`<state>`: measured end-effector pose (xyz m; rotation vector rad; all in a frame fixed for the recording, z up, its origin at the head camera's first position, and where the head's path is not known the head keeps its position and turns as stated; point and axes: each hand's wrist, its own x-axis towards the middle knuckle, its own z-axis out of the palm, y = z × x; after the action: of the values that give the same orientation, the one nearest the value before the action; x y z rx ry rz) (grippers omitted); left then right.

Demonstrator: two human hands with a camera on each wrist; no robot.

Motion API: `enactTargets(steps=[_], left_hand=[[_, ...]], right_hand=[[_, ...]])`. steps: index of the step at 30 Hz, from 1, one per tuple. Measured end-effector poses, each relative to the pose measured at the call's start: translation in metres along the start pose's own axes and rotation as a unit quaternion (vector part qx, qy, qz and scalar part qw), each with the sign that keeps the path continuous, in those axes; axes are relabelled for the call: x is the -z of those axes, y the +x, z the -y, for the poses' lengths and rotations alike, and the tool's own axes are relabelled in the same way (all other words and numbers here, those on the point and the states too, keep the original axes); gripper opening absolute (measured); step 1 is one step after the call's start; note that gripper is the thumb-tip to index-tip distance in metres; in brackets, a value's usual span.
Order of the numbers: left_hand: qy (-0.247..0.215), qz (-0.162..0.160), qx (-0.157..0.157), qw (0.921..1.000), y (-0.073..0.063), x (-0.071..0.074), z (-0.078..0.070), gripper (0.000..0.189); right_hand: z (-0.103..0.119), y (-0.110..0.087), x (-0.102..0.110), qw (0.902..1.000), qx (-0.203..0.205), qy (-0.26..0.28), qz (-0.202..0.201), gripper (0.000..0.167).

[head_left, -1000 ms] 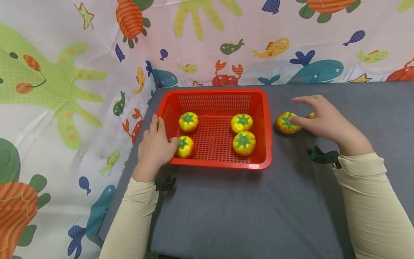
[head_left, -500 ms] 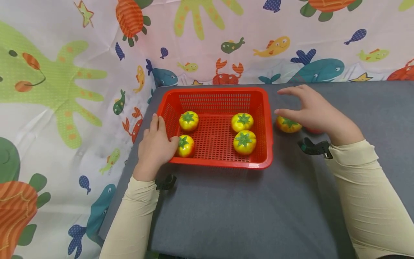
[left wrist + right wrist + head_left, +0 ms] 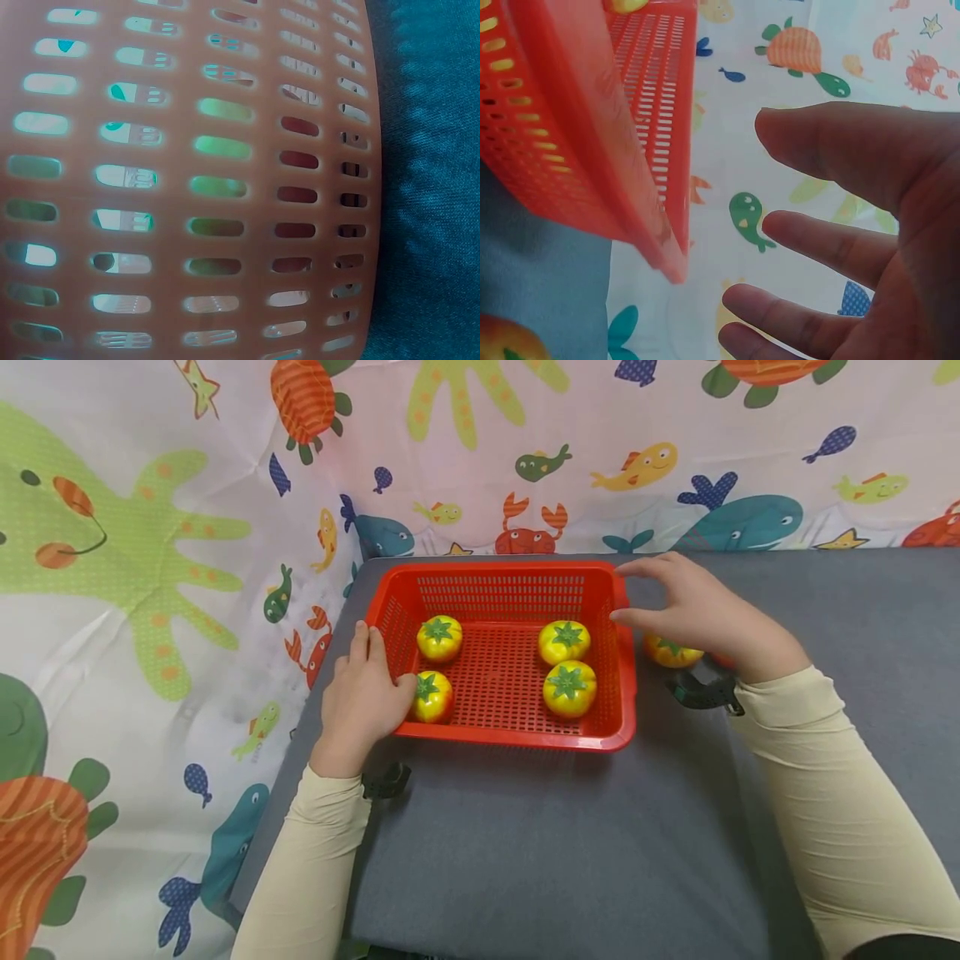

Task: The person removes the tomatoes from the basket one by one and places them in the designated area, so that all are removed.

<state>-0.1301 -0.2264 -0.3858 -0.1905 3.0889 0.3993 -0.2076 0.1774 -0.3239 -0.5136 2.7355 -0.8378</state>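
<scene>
We note left hand gripping red basket, likely to steady it, tomatoes inside, between both hands; right hand, fingers parted, holding nothing, hangs at its other side.

A screened-off tabletop corner, home or studio unclear: fabric printed with cartoon sea creatures hangs behind and left of the grey-covered table.

Sea-animal-patterned white cloth backdrop, grey cloth-covered table
</scene>
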Motion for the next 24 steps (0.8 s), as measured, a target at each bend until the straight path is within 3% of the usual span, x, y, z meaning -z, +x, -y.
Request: enactTargets(steps=[24], left_hand=[[0.005, -0.002, 0.007, 1.0000, 0.000, 0.001, -0.002, 0.091]], right_hand=[[0.038, 0.038, -0.016, 0.9983, 0.029, -0.003, 0.050, 0.068]])
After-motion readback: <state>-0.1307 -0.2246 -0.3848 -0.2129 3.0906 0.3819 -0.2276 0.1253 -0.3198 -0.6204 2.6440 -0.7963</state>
